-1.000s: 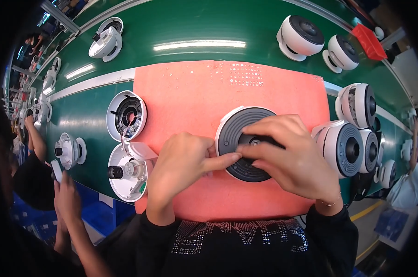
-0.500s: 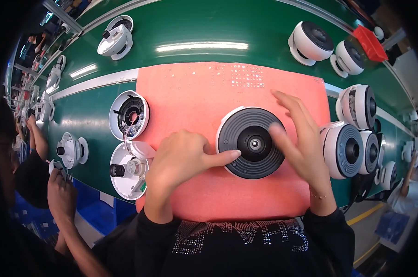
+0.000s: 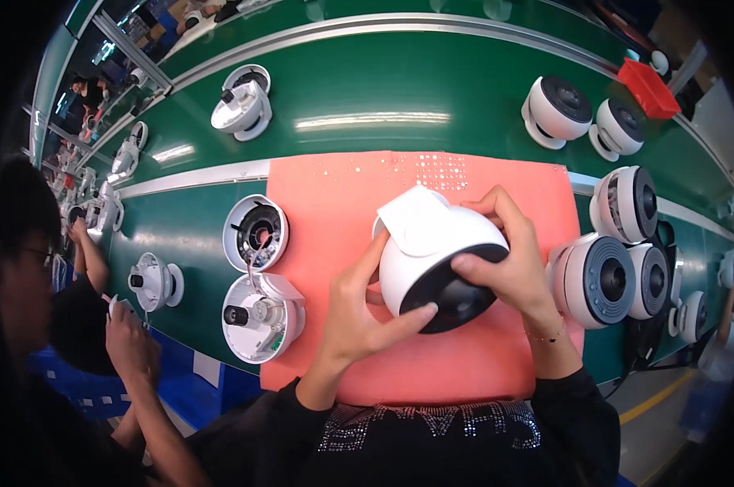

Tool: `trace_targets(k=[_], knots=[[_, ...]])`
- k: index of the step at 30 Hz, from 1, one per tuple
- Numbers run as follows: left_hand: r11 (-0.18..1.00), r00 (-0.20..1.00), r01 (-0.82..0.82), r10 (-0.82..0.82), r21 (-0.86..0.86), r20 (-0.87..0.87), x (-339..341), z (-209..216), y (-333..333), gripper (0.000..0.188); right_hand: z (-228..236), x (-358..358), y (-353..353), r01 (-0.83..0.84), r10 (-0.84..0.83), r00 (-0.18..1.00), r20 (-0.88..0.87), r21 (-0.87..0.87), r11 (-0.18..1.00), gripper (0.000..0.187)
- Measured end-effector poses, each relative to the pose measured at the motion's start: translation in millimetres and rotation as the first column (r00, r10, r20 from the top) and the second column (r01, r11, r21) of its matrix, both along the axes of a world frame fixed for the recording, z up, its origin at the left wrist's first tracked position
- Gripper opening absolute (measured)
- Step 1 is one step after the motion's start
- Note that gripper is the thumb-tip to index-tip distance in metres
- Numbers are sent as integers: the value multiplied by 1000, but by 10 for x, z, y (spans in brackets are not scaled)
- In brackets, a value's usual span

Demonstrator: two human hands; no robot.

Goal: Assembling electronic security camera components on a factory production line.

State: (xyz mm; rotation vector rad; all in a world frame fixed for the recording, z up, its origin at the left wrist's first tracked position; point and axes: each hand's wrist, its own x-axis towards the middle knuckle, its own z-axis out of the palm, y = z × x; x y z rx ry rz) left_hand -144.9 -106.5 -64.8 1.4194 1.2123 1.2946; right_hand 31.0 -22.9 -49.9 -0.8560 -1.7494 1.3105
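Observation:
Between my hands is a round white camera [image 3: 415, 260], tilted so that its black front [image 3: 440, 296] leans toward me and its white foot [image 3: 415, 219] points up and away. Gripping its left side is my left hand [image 3: 363, 312], with the thumb on the lower black edge. My right hand [image 3: 509, 264] wraps the right side, its thumb pressing on the black front. Some fingers of both hands are hidden behind the shell. Beneath lies a salmon-pink mat [image 3: 432, 373] with rows of small shiny studs near its far edge.
An opened camera rests at the mat's left: a round shell [image 3: 255, 234] wired to a white body [image 3: 294, 312]. Several finished-looking cameras [image 3: 598, 280] crowd the right side. Others stand on the green bench [image 3: 342, 81], near a red bin [image 3: 649, 88]. A co-worker's hand [image 3: 131, 345] is at left.
My hands have closed around the camera and tipped it up from lying face-up, so the white shell and foot now show. The view has shifted slightly.

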Motion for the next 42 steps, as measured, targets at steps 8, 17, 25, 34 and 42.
trace_targets(k=[8,17,25,34,42], knots=[[970,888,-129,20,205,460,-77,230,286,71,385,-45,73,-204,182,951,-251,-66,977,90],[938,450,-322,30,131,892,490,314,862,60,582,-104,143,65,-13,956,-293,168,984,91],[964,744,-80,226,-253,628,509,432,1621,55,260,24,910,35,-266,848,-458,-454,890,70],[941,859,-161,281,-297,427,705,116,2287,82,-102,2,1605,10,-410,799,-440,-672,741,73],[958,764,-106,251,-267,594,647,-136,2557,80,-254,-66,1874,72,-421,804,-420,-634,770,78]])
